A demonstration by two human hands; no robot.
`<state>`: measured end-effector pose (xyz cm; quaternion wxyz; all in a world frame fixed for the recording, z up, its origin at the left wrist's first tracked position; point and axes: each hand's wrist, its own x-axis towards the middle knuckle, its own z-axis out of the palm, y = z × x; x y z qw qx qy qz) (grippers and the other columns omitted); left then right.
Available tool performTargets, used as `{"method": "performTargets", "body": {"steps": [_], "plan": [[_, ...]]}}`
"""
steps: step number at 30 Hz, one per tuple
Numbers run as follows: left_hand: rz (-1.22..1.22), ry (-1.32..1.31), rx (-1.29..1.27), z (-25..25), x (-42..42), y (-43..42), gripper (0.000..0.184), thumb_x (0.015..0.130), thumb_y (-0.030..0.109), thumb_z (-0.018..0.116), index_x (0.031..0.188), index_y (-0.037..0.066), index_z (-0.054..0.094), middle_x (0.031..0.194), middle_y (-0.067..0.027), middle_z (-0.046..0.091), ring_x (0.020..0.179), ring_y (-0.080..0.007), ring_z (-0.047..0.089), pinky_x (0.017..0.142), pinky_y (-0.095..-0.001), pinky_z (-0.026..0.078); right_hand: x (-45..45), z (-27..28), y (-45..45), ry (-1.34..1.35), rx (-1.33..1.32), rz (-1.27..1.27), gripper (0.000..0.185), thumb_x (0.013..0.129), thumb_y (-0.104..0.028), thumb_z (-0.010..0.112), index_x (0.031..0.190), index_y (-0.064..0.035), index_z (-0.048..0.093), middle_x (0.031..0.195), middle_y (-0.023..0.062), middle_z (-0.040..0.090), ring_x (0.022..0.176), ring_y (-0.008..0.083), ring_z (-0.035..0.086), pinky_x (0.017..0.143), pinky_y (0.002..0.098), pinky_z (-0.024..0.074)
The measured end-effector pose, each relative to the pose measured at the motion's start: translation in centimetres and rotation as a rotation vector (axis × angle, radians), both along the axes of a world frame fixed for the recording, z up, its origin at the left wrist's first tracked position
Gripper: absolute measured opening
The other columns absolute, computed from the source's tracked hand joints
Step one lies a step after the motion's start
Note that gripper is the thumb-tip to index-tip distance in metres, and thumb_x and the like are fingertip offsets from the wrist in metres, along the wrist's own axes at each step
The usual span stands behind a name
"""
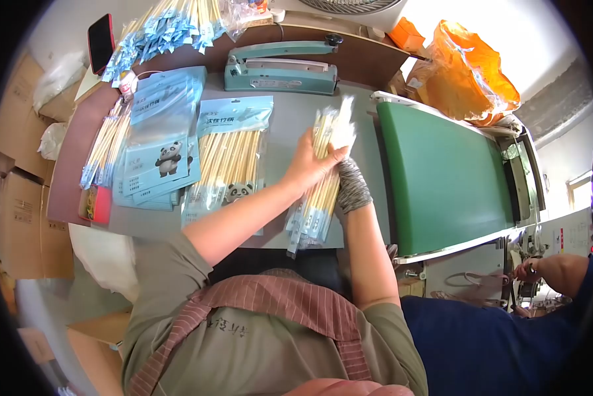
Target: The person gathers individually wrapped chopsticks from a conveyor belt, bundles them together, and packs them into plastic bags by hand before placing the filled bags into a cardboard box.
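Note:
My left hand (308,163) is wrapped round a bundle of wrapped chopsticks (321,198), with the thumb across its front. My right hand (343,157), in a grey knitted sleeve at the wrist, is at the bundle's right side; its fingers are mostly hidden behind the sticks. The bundle stands slightly tilted, its blue-printed ends toward me and its clear wrapper ends away. To its left lies a clear bag filled with chopsticks (227,158), with a blue header. Further left is a stack of empty blue panda bags (155,145), beside loose wrapped chopsticks (105,148).
A teal heat sealer (280,76) stands at the back. On the right is a green conveyor belt (445,178), with an orange bag (471,76) behind it. More wrapped chopsticks (171,30) are piled back left, near a phone (100,44). A co-worker's arm (560,272) is at lower right.

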<state>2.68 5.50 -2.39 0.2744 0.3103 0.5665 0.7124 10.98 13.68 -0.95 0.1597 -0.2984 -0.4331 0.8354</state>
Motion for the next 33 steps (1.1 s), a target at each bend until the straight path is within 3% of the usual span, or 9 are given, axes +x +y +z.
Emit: {"method": "performTargets", "body": {"steps": [5,9,13,16,21,24,28,31,33], "plan": [[-0.150,0.171,0.329,9.2,0.1,-2.8,0.120,0.069,0.014,0.085,0.152,0.010,-0.002,0.139,-0.0119,0.036,0.118,-0.0188,0.044,0.099,-0.0322,0.038,2.1,11.3,-2.2,0.376,0.600,-0.011,0.046,0.075,-0.012,0.080,0.114,0.0006,0.058,0.103,0.0060,0.065,0.091,0.0166,0.062,0.079,0.0311,0.0526],[-0.266,0.276,0.283,7.0,-1.5,-3.2,0.142,0.057,0.020,0.093,0.151,0.010,-0.013,0.156,-0.0174,0.011,0.140,-0.0254,0.024,0.112,-0.0358,0.025,1.9,9.6,-0.7,0.580,0.628,0.057,0.096,0.066,-0.016,0.087,0.143,-0.0050,0.031,0.126,0.0128,0.054,0.115,0.0229,0.054,0.098,0.0383,0.0459],[-0.458,0.338,-0.245,5.3,-2.7,-3.7,0.109,0.061,0.025,0.090,0.145,0.005,0.025,0.140,-0.0133,0.043,0.128,-0.0226,0.042,0.108,-0.0355,0.032,1.8,8.2,-0.9,0.430,0.663,0.131,0.119,0.058,-0.016,0.091,0.150,-0.0075,0.016,0.133,0.0126,0.047,0.122,0.0243,0.049,0.104,0.0394,0.0411],[-0.372,0.431,0.081,5.8,-1.4,-4.6,0.064,0.065,0.018,0.085,0.120,0.003,0.056,0.110,-0.0069,0.064,0.107,-0.0158,0.057,0.098,-0.0331,0.041,1.5,8.0,-3.2,0.402,0.782,-0.061,0.105,0.063,-0.018,0.087,0.146,-0.0020,0.024,0.128,0.0131,0.050,0.118,0.0230,0.050,0.101,0.0368,0.0417],[-0.774,-0.043,-0.323,5.3,1.4,-10.9,0.053,0.080,0.030,0.076,0.121,0.003,0.057,0.111,-0.0073,0.063,0.102,-0.0129,0.058,0.089,-0.0299,0.046,3.6,10.0,-8.5,0.455,0.688,-0.179,0.085,0.067,-0.028,0.081,0.135,0.0036,0.041,0.132,0.0159,0.049,0.120,0.0254,0.050,0.100,0.0374,0.0425],[-0.723,-0.459,-0.203,1.5,4.7,-14.2,0.061,0.083,0.042,0.071,0.121,-0.002,0.054,0.107,-0.0096,0.063,0.100,-0.0140,0.059,0.087,-0.0305,0.047,3.5,4.4,-5.2,0.277,0.254,0.470,0.057,0.069,-0.030,0.076,0.112,0.0019,0.058,0.113,0.0170,0.061,0.103,0.0297,0.061,0.091,0.0399,0.0492],[-0.517,0.485,-0.706,6.4,0.8,-19.8,0.051,0.084,0.042,0.069,0.106,-0.003,0.064,0.092,-0.0174,0.068,0.084,-0.0239,0.066,0.078,-0.0333,0.051,2.1,-1.0,-6.6,0.212,-0.041,0.574,0.027,0.074,-0.024,0.067,0.085,-0.0003,0.059,0.091,0.0173,0.063,0.085,0.0294,0.063,0.078,0.0393,0.0538],[0.461,0.443,-0.530,5.3,-6.9,-25.7,0.029,0.080,0.035,0.073,0.085,0.007,0.066,0.073,-0.0083,0.065,0.065,-0.0179,0.061,0.062,-0.0334,0.049,1.3,-0.8,-7.8,0.245,-0.153,0.570,0.024,0.074,-0.020,0.063,0.085,-0.0006,0.056,0.089,0.0205,0.060,0.086,0.0370,0.063,0.075,0.0488,0.0566],[0.600,0.758,-0.828,3.9,-13.8,-31.2,0.024,0.082,0.028,0.072,0.083,0.006,0.062,0.073,-0.0075,0.062,0.065,-0.0188,0.058,0.059,-0.0338,0.044,0.8,-1.0,-8.4,0.247,-0.157,0.575,0.023,0.075,-0.020,0.061,0.085,-0.0005,0.056,0.089,0.0207,0.060,0.084,0.0371,0.063,0.071,0.0489,0.0564]]}}
